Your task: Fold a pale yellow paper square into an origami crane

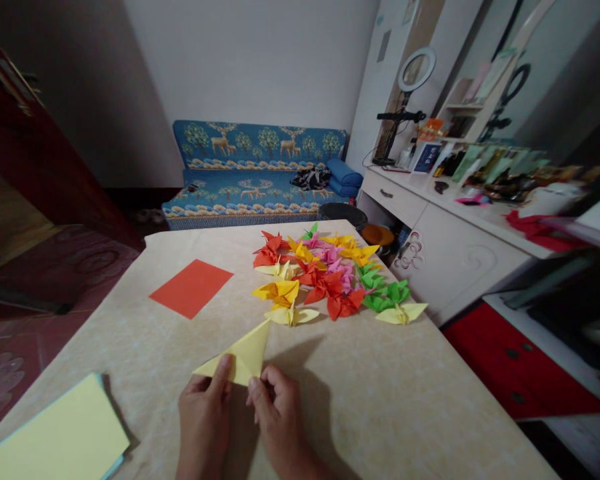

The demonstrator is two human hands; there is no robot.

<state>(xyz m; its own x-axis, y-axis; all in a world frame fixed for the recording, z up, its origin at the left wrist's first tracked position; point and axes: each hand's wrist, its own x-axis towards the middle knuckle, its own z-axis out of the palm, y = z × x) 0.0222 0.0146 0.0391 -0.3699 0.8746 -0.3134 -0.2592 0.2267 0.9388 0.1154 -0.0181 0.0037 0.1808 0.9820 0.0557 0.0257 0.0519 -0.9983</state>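
Head: fingers (276,377) closed on yellow paper (246,353)

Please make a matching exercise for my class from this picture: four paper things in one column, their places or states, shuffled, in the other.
Column 1
1. Folded yellow paper
2. Red sheet
3. Folded paper figures
4. Paper stack

Column 2
A. In a many-coloured cluster
B. At the picture's lower left, yellow on top
C. Between left hand and right hand
D. Single and flat on the table

Right pairs: 1-C, 2-D, 3-A, 4-B
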